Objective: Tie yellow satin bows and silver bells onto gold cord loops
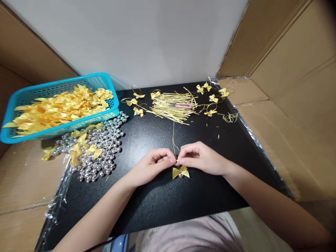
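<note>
1. Yellow bow: I see it just below the middle of the frame. It lies on the black mat, right under the fingertips. A tiny shiny thing peeks out under it, too small for me to name.
2. The left hand pinches a thin gold string with its thumb and first finger. The other fingers are curled in.
3. The right hand pinches the same string, and its fingertips almost touch the left ones. I think they grip so close together because the string is very thin and could slip.
4. The string runs from the pinch up toward the top of the frame. The yellow bow sits at its low end.
5. Both arms rest low on the mat, which I think keeps the hands steady.
6. Up in the middle lies a bundle of gold strings with a pink thing on top. I cannot tell what that is.
7. Small bows with loops lie at the upper right, and a few more at the upper middle.
8. A heap of silver beads sits at the left. The blue basket full of loose bows is at the upper left. I guess it is all kept near so it is easy to reach.
9. Brown cardboard stands around the mat.
</note>
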{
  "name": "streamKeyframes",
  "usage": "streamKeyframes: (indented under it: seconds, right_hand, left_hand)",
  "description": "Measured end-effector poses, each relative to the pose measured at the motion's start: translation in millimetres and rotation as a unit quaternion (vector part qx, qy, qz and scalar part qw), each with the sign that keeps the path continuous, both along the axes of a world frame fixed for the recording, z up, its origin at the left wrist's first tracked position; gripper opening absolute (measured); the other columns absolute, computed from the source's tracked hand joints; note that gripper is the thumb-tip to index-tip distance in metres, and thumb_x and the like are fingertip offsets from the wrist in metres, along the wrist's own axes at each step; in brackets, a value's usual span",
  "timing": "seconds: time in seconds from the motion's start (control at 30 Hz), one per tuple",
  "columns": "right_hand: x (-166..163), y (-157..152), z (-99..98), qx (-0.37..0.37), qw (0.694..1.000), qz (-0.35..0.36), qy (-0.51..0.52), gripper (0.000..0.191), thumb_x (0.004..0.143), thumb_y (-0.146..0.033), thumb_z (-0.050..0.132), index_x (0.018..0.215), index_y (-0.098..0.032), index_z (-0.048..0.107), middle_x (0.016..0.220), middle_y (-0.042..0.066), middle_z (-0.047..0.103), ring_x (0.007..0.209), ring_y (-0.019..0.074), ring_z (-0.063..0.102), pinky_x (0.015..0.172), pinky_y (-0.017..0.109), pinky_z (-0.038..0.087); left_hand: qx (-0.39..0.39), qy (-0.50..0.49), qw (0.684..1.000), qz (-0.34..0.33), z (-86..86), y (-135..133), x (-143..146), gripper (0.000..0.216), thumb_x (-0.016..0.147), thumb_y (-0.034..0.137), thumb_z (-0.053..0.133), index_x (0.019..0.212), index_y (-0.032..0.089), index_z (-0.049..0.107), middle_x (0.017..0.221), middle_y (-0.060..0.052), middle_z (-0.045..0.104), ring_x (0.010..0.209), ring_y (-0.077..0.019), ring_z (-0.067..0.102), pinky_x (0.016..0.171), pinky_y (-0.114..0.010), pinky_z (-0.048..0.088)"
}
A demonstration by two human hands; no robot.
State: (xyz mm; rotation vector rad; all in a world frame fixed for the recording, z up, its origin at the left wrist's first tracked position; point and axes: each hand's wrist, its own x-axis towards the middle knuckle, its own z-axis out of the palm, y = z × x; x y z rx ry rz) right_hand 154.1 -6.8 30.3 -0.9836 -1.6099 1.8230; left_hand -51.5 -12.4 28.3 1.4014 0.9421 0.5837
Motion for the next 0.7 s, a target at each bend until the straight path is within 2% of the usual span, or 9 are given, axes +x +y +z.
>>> streamKeyframes:
  seconds: [0.23,0.37,0.5,0.6,0.7]
  right_hand:
    - [-0.2,-3.4,1.7,0.066,0.997,-0.029,-0.042,0.014,0.079,-0.026,0.064,0.072,-0.015,0.069,0.067,0.0,0.056,0.059,0.01,0.047,0.054,0.024,0.036]
    - [-3.1,-7.2,0.4,0.079,0.995,-0.051,-0.043,0.011,0.077,-0.024,0.064,0.072,-0.015,0.068,0.064,-0.002,0.05,0.055,0.0083,0.041,0.051,0.024,0.033]
    - [-5.3,-9.2,0.0,0.117,0.988,-0.085,-0.057,0.003,0.073,-0.018,0.065,0.074,-0.016,0.066,0.063,-0.003,0.05,0.055,0.0086,0.042,0.052,0.024,0.033]
    - [-6.6,-9.8,-0.9,0.178,0.977,-0.099,-0.06,0.006,0.071,-0.015,0.066,0.077,-0.016,0.067,0.065,-0.002,0.053,0.059,0.0098,0.046,0.056,0.025,0.037]
    - [-7.9,-10.9,-3.0,0.209,0.971,-0.102,-0.049,0.005,0.074,-0.014,0.065,0.076,-0.016,0.069,0.066,-0.001,0.057,0.058,0.0098,0.048,0.056,0.024,0.038]
  left_hand:
    - [0.016,-0.005,1.0,0.015,-3.3,-1.1,-1.8,0.026,0.083,0.038,0.063,0.066,0.018,0.065,0.059,0.0,0.056,0.054,-0.011,0.044,0.054,-0.022,0.035]
    - [0.013,-0.008,1.0,0.013,-4.2,-1.0,-1.1,0.027,0.083,0.037,0.062,0.065,0.018,0.064,0.059,0.001,0.055,0.055,-0.0113,0.044,0.055,-0.022,0.035]
    - [0.006,-0.015,1.0,0.009,-5.1,-1.0,-0.5,0.025,0.085,0.035,0.061,0.066,0.018,0.064,0.062,0.001,0.057,0.057,-0.0111,0.043,0.057,-0.022,0.035]
    - [-0.004,-0.021,1.0,0.008,-5.6,-0.9,-0.7,0.025,0.085,0.034,0.061,0.065,0.017,0.063,0.061,0.002,0.055,0.056,-0.0105,0.042,0.057,-0.022,0.034]
    - [-0.009,-0.024,1.0,0.006,-6.1,-0.3,-0.8,0.025,0.085,0.033,0.06,0.066,0.017,0.062,0.06,0.003,0.053,0.056,-0.0097,0.04,0.057,-0.021,0.033]
